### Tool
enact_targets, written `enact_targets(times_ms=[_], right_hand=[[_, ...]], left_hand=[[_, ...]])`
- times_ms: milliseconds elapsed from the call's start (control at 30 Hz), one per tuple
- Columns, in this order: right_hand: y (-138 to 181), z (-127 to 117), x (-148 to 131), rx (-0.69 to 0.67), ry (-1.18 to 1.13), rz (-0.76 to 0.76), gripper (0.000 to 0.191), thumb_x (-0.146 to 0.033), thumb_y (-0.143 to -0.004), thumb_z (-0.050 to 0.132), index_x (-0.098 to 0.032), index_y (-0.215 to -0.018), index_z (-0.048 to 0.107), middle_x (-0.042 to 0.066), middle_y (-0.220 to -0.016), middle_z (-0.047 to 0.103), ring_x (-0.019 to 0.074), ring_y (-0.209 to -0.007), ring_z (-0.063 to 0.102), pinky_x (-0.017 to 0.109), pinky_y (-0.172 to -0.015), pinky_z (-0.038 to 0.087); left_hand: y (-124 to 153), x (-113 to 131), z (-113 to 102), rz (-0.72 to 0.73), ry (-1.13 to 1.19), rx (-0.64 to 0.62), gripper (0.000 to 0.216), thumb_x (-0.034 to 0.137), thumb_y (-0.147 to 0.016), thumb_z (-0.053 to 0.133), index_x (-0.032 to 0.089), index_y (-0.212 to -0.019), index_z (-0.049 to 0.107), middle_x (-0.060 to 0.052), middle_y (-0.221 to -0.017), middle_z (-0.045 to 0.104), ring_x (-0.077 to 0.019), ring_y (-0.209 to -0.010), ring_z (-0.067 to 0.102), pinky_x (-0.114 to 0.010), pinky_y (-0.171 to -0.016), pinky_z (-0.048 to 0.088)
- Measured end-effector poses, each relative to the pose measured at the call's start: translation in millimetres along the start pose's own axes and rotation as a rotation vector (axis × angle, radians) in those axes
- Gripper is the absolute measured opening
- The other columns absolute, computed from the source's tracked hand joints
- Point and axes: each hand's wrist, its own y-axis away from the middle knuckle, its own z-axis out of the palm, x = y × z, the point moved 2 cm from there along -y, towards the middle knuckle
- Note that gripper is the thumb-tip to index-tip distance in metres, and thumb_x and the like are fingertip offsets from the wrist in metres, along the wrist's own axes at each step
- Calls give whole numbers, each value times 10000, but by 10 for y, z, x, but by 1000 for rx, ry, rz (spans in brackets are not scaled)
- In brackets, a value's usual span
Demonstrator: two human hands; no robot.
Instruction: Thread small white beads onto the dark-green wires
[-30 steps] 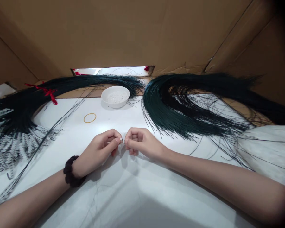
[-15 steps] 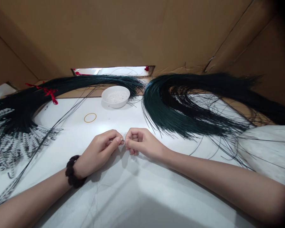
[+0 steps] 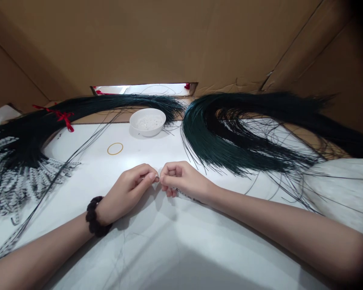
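My left hand (image 3: 130, 191), with a dark fluffy band at the wrist, is closed in a pinch on a thin dark wire (image 3: 142, 178). Fingertip to fingertip with it, almost touching, is my right hand (image 3: 181, 179), also pinched closed on the wire. A black-and-white banded strand (image 3: 189, 196) shows below the right palm and passes under the wrist. The exact spot between the fingertips is too small to make out. Beyond the hands stands a white bowl (image 3: 148, 123) with small pale bits in it.
A dark green wire bundle (image 3: 205, 137) curves at the back right. Another bundle (image 3: 103, 104), tied with red ribbon (image 3: 63, 117), ends in black-and-white banded tips (image 3: 27, 189) at left. A yellow rubber band (image 3: 115, 148), white plastic bag (image 3: 345, 189) and cardboard wall (image 3: 157, 44) surround the white table.
A banded strand now shows beneath my right hand and wrist, where none was visible before. Both hands stay pinched in nearly the same place.
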Motion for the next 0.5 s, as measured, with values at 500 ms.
enact_targets(times_ms=[500], right_hand=[[16, 10, 7, 42, 9, 0, 45, -125, -670, 481, -136, -627, 476, -9, -551, 528, 72, -474, 502, 182, -443, 379]], left_hand=[[-34, -2, 1, -129, 189, -89, 255, 308, -835, 353, 174, -658, 479, 48, -584, 408, -92, -523, 356, -198, -475, 287]])
